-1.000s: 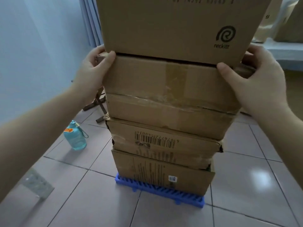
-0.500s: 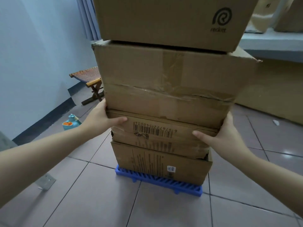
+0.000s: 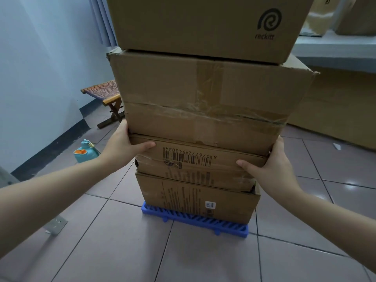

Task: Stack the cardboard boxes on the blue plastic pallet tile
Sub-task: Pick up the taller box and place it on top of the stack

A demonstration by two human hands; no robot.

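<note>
Several cardboard boxes stand stacked on the blue plastic pallet tile (image 3: 203, 221) on the floor. The bottom box (image 3: 195, 198) rests on the tile. Above it lies a flat box with a barcode (image 3: 193, 165), then a large taped box (image 3: 203, 98), then a top box (image 3: 203, 23) printed with a spiral logo. My left hand (image 3: 125, 146) grips the barcode box's left end, thumb on its front. My right hand (image 3: 270, 165) grips its right end the same way.
A teal water bottle (image 3: 84, 152) stands on the tiled floor at the left, near the wall. A folding stool (image 3: 105, 94) sits behind it. A metal bracket (image 3: 56, 226) lies at the lower left. More cardboard (image 3: 335, 110) leans under a shelf at the right.
Both hands came down from the large taped box's upper corners to the ends of the barcode box. My view has tilted lower.
</note>
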